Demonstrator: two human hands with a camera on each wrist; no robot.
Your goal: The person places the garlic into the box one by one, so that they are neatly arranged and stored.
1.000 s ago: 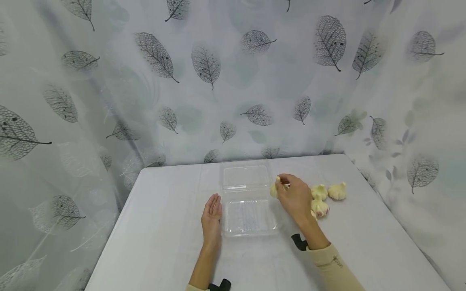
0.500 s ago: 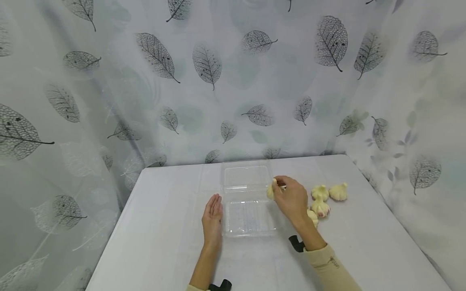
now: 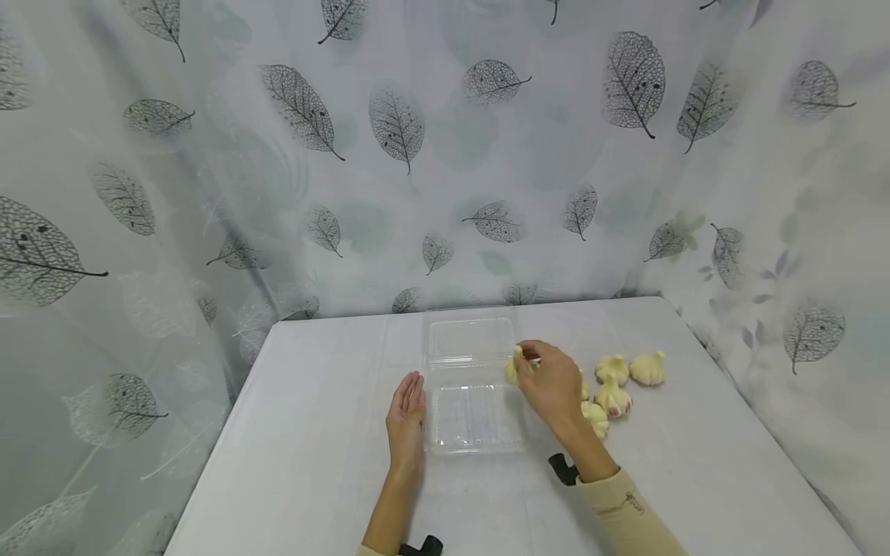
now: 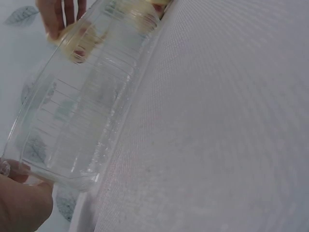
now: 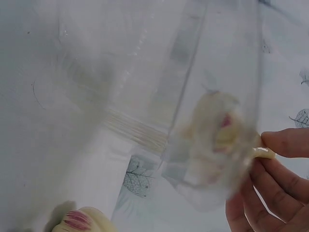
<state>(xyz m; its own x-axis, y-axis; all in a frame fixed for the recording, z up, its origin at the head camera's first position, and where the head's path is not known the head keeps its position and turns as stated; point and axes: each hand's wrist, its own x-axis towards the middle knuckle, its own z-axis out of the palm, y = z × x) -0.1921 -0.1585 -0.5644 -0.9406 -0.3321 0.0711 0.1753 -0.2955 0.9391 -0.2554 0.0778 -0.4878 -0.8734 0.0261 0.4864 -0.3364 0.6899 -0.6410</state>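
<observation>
My right hand (image 3: 552, 386) pinches a pale yellow garlic bulb (image 3: 511, 374) by its stem, thumb and fingers on the stem in the right wrist view. The bulb hangs at the right side of a clear plastic box (image 3: 466, 421), whose hinged lid (image 3: 470, 338) lies folded back on the far side. My left hand (image 3: 405, 425) stands on edge along the box's left wall, its fingers straight and touching the side. Seen through the clear plastic in the left wrist view, the bulb shows a reddish patch at its base.
Several more garlic bulbs (image 3: 613, 398) lie to the right of the box, partly hidden by my right hand. A white cloth covers the table (image 3: 313, 432). Behind it hangs a leaf-patterned curtain (image 3: 445, 154).
My right hand has carried the garlic bulb a little left and down, to the right rim of the box. The left hand keeps its place.
</observation>
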